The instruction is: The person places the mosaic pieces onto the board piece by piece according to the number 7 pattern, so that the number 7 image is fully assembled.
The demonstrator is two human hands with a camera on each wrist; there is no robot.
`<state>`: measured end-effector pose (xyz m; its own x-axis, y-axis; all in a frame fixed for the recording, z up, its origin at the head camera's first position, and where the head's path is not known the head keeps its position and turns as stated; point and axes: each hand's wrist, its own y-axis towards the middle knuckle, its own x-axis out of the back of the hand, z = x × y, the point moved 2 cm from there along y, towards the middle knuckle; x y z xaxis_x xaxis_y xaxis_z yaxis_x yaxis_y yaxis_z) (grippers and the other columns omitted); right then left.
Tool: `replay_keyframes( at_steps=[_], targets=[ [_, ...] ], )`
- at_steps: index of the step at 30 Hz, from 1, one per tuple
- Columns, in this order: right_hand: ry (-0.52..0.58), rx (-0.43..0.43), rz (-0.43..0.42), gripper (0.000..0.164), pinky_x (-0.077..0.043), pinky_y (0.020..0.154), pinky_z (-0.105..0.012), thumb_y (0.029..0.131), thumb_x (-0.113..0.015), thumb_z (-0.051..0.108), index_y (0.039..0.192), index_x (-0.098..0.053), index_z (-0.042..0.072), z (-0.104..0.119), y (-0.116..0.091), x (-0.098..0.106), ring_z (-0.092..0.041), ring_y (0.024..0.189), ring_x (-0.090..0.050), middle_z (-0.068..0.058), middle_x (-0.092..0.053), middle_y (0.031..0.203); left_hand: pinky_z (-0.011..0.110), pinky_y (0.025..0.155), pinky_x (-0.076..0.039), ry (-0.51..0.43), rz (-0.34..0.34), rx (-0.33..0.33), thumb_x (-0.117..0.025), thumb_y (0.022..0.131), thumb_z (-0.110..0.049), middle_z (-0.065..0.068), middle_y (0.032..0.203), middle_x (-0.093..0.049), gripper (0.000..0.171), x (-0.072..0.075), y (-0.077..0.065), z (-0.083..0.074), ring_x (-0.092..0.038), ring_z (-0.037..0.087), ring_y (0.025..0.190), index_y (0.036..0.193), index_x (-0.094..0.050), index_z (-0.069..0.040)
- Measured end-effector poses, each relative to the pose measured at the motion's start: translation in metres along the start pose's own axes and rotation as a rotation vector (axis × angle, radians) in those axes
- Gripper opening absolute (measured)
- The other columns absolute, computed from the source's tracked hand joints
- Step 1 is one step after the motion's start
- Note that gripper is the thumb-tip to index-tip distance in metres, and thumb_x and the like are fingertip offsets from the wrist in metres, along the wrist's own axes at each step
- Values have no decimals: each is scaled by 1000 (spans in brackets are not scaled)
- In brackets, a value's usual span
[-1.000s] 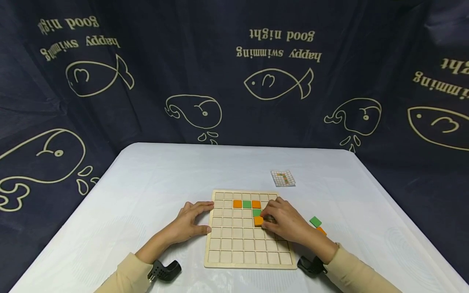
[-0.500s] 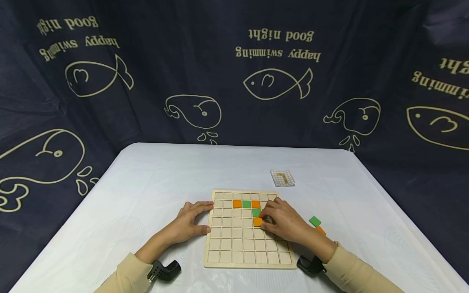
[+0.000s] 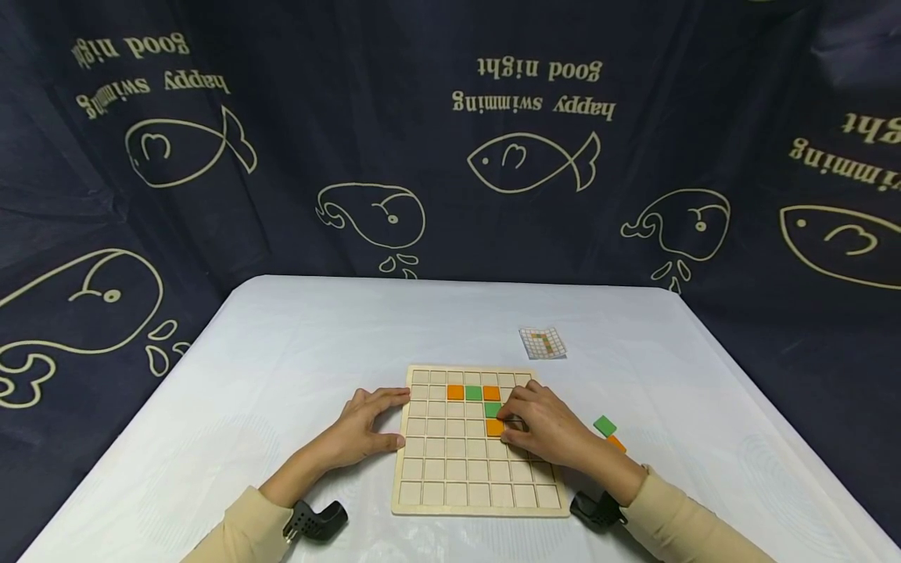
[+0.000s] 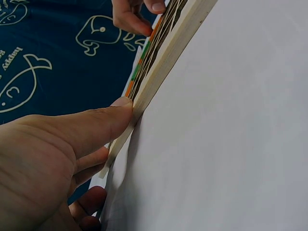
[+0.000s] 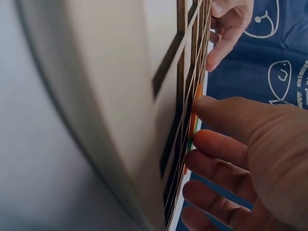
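Observation:
A wooden grid board (image 3: 456, 494) lies on the table. In its second row from the back sit an orange tile, a green tile (image 3: 474, 393) and another orange tile. Below the right one is a second green tile (image 3: 492, 409), then an orange tile (image 3: 494, 428). My right hand (image 3: 545, 422) has its thumb and index finger at this last tile's right side, pinching it at its cell. The remaining fingers are bent over the board. My left hand (image 3: 360, 428) touches the board's left edge with thumb and fingertips, the fingers nearly straight.
A loose green tile (image 3: 604, 425) and an orange tile (image 3: 616, 443) lie right of the board, close to my right forearm. A small card (image 3: 543, 342) with a printed coloured grid lies behind the board. A dark patterned cloth (image 3: 296, 117) hangs beyond the white table.
The orange tile under my right fingers has shifted very slightly and now lines up with its cell. My right hand has barely moved; the left hand stays put.

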<state>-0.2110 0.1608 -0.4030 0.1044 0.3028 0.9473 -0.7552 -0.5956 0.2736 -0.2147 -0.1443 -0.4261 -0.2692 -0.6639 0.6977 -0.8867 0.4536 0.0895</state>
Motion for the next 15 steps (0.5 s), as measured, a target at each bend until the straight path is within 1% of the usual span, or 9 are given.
replay_keyframes(
  at_steps=[3, 10, 15],
  targets=[
    [8, 0, -2, 22, -37, 73, -27, 78, -75, 33, 94, -71, 19, 0, 0, 0, -7, 81, -42, 7, -62, 89, 42, 93, -22, 2, 0, -4, -75, 78, -29, -4, 147, -42, 64, 0, 0, 0, -31, 17, 106, 136, -51, -15],
    [28, -21, -12, 21, -38, 75, -29, 79, -75, 32, 95, -71, 19, -2, -1, 1, -7, 83, -42, 7, -63, 92, 34, 86, -23, 22, -5, -3, -75, 78, -30, -6, 147, -43, 64, -1, 0, 1, -31, 14, 99, 136, -51, -15],
    [54, -46, -46, 21, -38, 74, -27, 77, -76, 29, 94, -72, 18, -4, -2, 4, -6, 83, -42, 8, -64, 92, 32, 84, -23, 32, -4, 5, -75, 78, -31, -7, 147, -42, 64, -1, -1, 1, -31, 13, 96, 136, -51, -16]
  ],
)
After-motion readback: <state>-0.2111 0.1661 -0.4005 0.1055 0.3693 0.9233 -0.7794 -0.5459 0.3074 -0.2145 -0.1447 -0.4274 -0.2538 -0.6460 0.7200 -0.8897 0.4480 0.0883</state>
